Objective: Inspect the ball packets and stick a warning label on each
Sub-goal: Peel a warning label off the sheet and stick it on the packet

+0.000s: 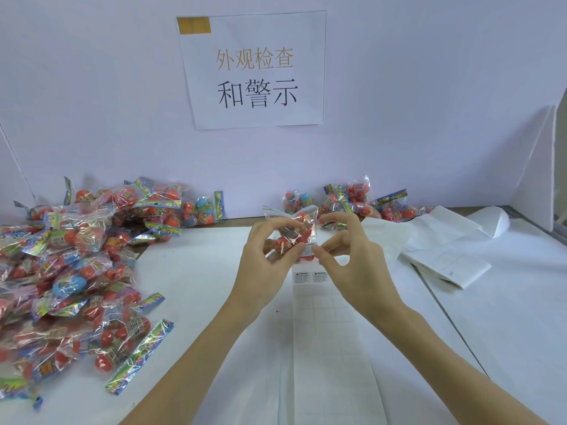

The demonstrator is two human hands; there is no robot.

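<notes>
Left hand is gripping a ball packet held above the label sheet; right hand is pinching a warning label against its lower right corner; unlabelled pile is lying far left.

- The scene is lit brightly and evenly by soft, diffuse light; its source cannot be told.
- Only faint, soft shadows are cast on the white table beneath the forearms.
- Small specular glints are seen on the crinkled plastic of the heaped packets at the left.
- Wide-angle distortion is noticed toward the edges, where table lines are bowed.
- The picture is slightly soft overall, and the fine print on the label sheet cannot be read.
</notes>
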